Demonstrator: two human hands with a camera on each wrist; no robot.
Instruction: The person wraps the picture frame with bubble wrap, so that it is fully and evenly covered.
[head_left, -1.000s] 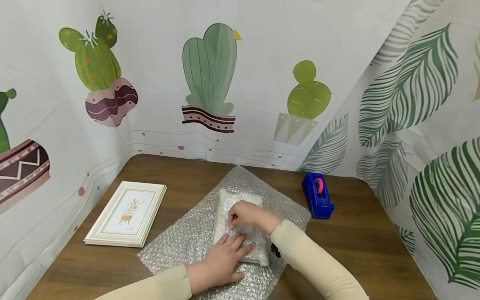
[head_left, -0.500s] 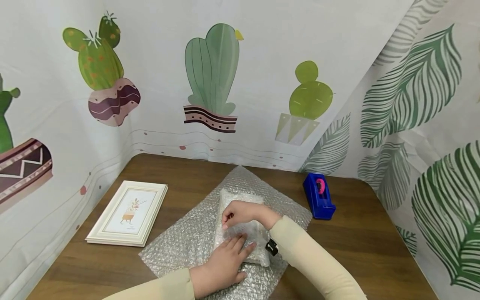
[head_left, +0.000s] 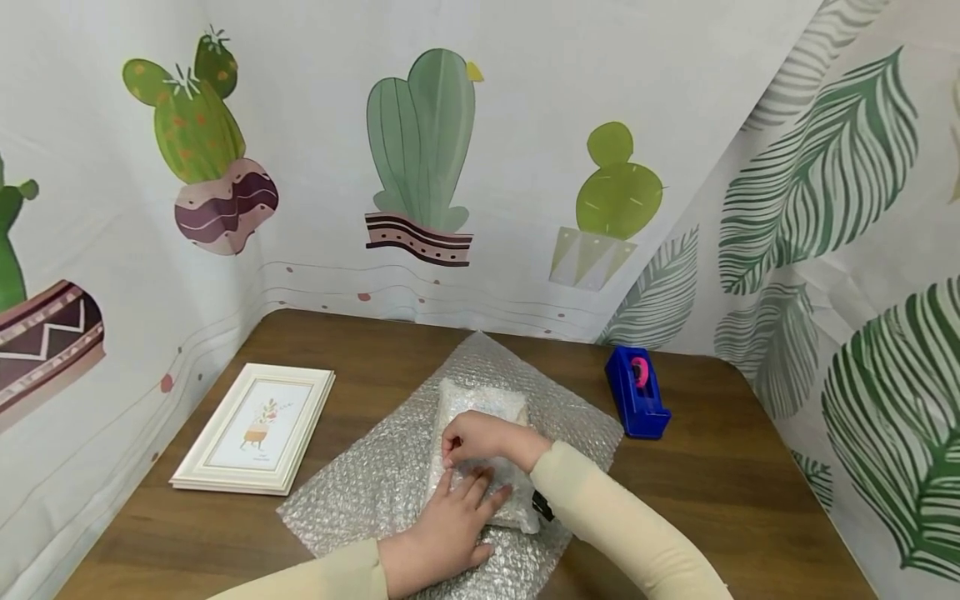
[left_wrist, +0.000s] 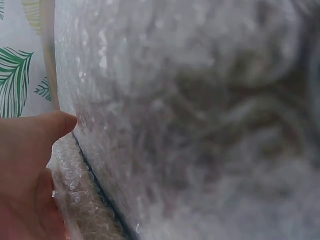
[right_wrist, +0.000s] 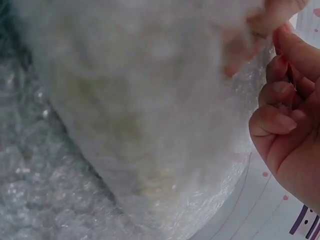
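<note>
A flat bundle (head_left: 483,397) in bubble wrap lies on a larger bubble wrap sheet (head_left: 360,479), which is spread cornerwise on the table. My left hand (head_left: 450,518) rests with fingers spread on the bundle's near half. Just beyond its fingertips, my right hand (head_left: 480,437) is over the bundle with thumb and forefinger pinched together. In the right wrist view these fingers (right_wrist: 297,50) meet at the edge of the bubble wrap; what lies between the tips is barely visible. The left wrist view has the blurred wrap close up, touched by the left thumb (left_wrist: 57,125).
A white picture frame (head_left: 255,429) with a plant print lies at the left of the wooden table (head_left: 712,475). At the back right stands a blue tape dispenser (head_left: 637,400) with a pink roll core. Patterned cloth (head_left: 517,167) hangs behind.
My right hand has shifted slightly left over the bundle; half a second ago a translucent flap showed under its raised fingers, and now it is lower, near the left fingertips. The left hand stays put.
</note>
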